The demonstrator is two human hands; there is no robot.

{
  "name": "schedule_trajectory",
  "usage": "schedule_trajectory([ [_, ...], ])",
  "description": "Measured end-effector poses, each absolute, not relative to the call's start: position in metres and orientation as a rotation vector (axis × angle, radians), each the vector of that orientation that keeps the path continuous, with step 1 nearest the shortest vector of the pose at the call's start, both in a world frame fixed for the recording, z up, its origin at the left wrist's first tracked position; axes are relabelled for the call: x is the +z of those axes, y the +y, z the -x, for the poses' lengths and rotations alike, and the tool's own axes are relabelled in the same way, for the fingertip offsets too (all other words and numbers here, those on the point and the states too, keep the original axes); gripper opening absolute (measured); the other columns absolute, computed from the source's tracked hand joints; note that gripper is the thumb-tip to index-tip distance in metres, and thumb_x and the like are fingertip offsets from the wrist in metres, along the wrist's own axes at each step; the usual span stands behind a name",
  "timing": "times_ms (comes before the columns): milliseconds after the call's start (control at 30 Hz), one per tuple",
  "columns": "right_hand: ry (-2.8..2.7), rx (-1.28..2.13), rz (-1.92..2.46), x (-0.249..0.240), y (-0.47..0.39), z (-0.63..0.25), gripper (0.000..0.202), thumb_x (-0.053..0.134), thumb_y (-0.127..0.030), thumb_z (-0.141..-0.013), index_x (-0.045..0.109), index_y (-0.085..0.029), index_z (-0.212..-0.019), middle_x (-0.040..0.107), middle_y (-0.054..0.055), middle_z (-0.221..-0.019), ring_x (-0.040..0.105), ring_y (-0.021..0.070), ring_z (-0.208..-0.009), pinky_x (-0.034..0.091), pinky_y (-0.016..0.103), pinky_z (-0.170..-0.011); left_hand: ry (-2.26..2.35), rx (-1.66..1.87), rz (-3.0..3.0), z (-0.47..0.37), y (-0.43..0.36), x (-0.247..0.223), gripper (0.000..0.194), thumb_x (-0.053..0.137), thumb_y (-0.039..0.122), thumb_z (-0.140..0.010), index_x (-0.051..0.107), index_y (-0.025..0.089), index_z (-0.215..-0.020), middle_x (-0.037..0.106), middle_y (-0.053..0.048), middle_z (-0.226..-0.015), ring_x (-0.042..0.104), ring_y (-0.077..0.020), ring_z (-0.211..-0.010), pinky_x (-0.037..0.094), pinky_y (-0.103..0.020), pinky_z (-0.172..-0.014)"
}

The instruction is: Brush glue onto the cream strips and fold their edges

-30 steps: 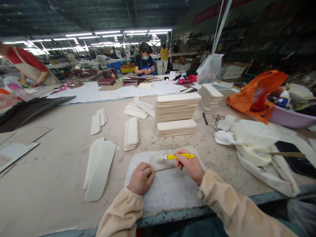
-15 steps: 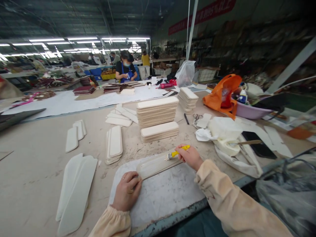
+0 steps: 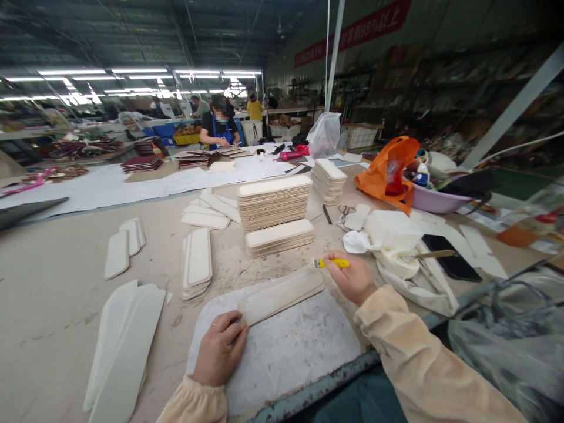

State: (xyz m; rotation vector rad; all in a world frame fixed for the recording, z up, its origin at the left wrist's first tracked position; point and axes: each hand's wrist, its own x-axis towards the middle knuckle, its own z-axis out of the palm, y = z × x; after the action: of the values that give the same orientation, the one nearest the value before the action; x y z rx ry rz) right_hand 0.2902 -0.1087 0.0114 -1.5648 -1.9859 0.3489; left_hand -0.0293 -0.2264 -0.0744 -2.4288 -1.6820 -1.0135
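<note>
My right hand [image 3: 352, 278] grips a yellow-handled brush [image 3: 333, 263], its bristles just past the right end of a long pale panel [image 3: 282, 294]. That panel has rounded ends and a damp-looking surface, and seems to lie on another like it. The fingers of my left hand [image 3: 221, 346] are bent together at the panel's left end, pressing or pinching it. Beneath lies a stained white sheet [image 3: 299, 346]. Behind the panel stand neat stacks of cream strips, one tall [image 3: 274, 205] and one low [image 3: 279, 236].
Left are fanned long pieces [image 3: 126, 358] and shorter strips [image 3: 197, 258]. On the right sit a white tub [image 3: 403, 261] with a wooden stick, a black phone [image 3: 452, 258], scissors [image 3: 346, 210], an orange bag [image 3: 388, 170] and a purple basin [image 3: 440, 200]. A person [image 3: 220, 126] works across the table.
My right hand has moved the brush rightward and up, from the panel's surface to beyond its right end. My left hand stays at the left end. The view has shifted slightly.
</note>
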Motion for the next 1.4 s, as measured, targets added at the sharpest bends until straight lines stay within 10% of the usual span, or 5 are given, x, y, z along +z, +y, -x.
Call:
schedule_trajectory([
  [533, -2.413, 0.440, 0.932, -0.016, -0.171, -0.203, 0.022, 0.042, -0.024, -0.088, 0.064, -0.019, -0.087, 0.069, 0.005, -0.078, 0.063, 0.0172, -0.074, 0.043, 0.027, -0.068, -1.701, -1.039, 2.475, 0.029, -0.225, -0.072, 0.016, 0.055, 0.022, -0.087, 0.067, 0.021, -0.076, 0.067, -0.007, -0.092, 0.063, -0.0186, -0.085, 0.055, -0.032, -0.075],
  [1100, -1.613, 1.214, 1.304, -0.008, -0.118, -0.262, 0.020, 0.050, -0.034, -0.080, 0.058, -0.021, -0.068, 0.052, -0.003, -0.047, 0.047, 0.0137, -0.048, 0.040, 0.026, -0.055, -1.720, -1.021, 2.488, 0.031, -0.225, -0.076, 0.014, 0.056, 0.021, -0.086, 0.067, 0.021, -0.078, 0.067, -0.006, -0.094, 0.062, -0.0186, -0.087, 0.053, -0.032, -0.078],
  [1400, -1.752, 0.869, 1.607, 0.001, -0.100, -0.295, 0.023, 0.047, -0.033, -0.078, 0.062, -0.020, -0.067, 0.054, -0.001, -0.046, 0.052, 0.0145, -0.050, 0.037, 0.026, -0.055, -1.719, -1.021, 2.493, 0.032, -0.225, -0.079, 0.013, 0.056, 0.021, -0.086, 0.067, 0.021, -0.078, 0.066, -0.006, -0.094, 0.061, -0.0181, -0.087, 0.052, -0.032, -0.078],
])
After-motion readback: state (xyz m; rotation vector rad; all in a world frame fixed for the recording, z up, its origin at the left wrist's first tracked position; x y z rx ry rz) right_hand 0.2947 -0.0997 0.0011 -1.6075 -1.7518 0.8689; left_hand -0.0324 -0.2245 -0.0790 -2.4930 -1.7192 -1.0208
